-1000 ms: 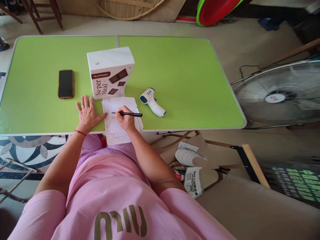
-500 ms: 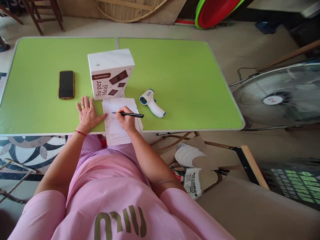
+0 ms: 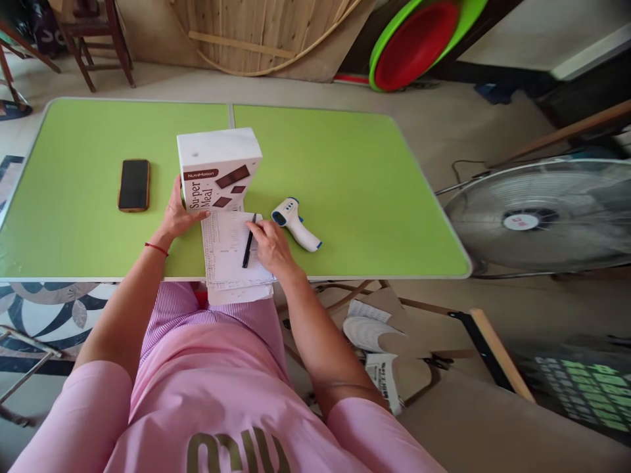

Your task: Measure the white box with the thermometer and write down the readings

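Lay black pen (image 3: 249, 249) loose on the paper sheet (image 3: 228, 253) at the near table (image 3: 345, 171) edge, light, stiff, best pinched mid-barrel, under right hand (image 3: 271, 244) with relaxed fingers; rested left hand (image 3: 178, 213), open, against upright box (image 3: 219, 167).

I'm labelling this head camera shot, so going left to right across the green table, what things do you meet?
phone → left hand, touching the white box → pen lying on the paper sheet → right hand → thermometer gun, all on the green table.
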Demonstrator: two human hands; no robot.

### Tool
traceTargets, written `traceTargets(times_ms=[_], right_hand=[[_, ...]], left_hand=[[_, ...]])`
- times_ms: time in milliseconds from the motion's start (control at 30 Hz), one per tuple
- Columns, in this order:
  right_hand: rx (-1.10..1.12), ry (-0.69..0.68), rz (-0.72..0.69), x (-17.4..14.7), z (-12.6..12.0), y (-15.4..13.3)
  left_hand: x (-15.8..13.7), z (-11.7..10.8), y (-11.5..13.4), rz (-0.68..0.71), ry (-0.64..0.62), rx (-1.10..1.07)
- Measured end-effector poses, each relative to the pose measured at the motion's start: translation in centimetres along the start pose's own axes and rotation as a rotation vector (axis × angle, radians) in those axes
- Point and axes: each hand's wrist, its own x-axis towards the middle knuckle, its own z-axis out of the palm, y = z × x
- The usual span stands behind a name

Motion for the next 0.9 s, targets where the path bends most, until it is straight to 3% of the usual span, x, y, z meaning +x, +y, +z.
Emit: traceTargets(times_ms=[133,233,333,433,533,667,767,900], right_hand=[[0.034,0.134,0.058,-0.5,-0.3,0.2],[-0.099,0.235,0.306,-0.1,-2.2,0.9],[-0.253,0.064,0.619,0.9,-4.9,2.0],[-0.186,-0.164,0.785,2.1,-7.2,2.4],[0.041,-0.097,0.805,1.9,-8.5,1.1],[0.568,0.128,0.617,-1.0,-8.2,-4.3],[0.915,0.091,0.523,-3.2,-6.4,-9.4],[1.054,0.042,0.583,-3.4,-3.7,-13.4]], left_hand=[[0.4,0.2,-0.7,-0.042,0.037,-0.339],[-0.5,-0.5,-1.4,0.000,0.160,-0.494],[-2.0,-0.9,-1.3,0.048,0.231,-0.684],[-3.8,-0.6,-0.3,-0.023,0.176,-0.737],[-5.2,0.2,0.6,-0.102,0.171,-0.693],[-6.0,1.3,0.6,-0.103,0.231,-0.620],[-6.0,1.4,0.5,-0.052,0.233,-0.570],[-6.0,0.9,1.1,0.010,0.204,-0.528]])
